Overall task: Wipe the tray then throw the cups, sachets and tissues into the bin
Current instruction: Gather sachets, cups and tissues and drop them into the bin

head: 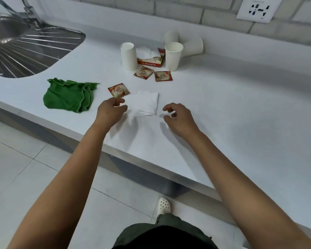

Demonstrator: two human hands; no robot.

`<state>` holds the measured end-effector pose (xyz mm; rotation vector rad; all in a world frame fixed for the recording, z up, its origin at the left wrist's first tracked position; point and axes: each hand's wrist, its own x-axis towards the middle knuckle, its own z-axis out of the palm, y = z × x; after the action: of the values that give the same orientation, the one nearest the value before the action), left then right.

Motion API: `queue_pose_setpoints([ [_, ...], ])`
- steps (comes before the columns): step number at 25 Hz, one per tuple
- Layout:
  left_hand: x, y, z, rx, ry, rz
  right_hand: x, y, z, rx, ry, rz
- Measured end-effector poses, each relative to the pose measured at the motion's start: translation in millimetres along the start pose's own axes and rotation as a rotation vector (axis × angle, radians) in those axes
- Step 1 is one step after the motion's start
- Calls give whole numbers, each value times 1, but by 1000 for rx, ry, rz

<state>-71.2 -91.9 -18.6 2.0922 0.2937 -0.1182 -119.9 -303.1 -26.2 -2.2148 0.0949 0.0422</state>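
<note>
**Both hands over tissue, nothing gripped**

Left hand loosely curled, fingertips at the folded tissue's left edge; right hand relaxed, just beside it, apart. One sachet touches the tissue. Beyond: upturned cup, upright cup, contents not visible, two cups tipped behind, sachet box. Green cloth left, white counter, steel sink
</note>
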Motion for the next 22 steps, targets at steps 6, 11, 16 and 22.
queue_pose_setpoints([
  [6,61,7,4,230,120,41,59,-10,25,-108,26,-120],
  [11,110,9,-6,451,15,142,87,-25,58,-373,-54,-30],
  [16,142,1,-10,636,-230,281,98,-33,73,-463,-17,155],
  [22,164,5,-25,551,-333,279,107,-28,84,-102,217,73],
])
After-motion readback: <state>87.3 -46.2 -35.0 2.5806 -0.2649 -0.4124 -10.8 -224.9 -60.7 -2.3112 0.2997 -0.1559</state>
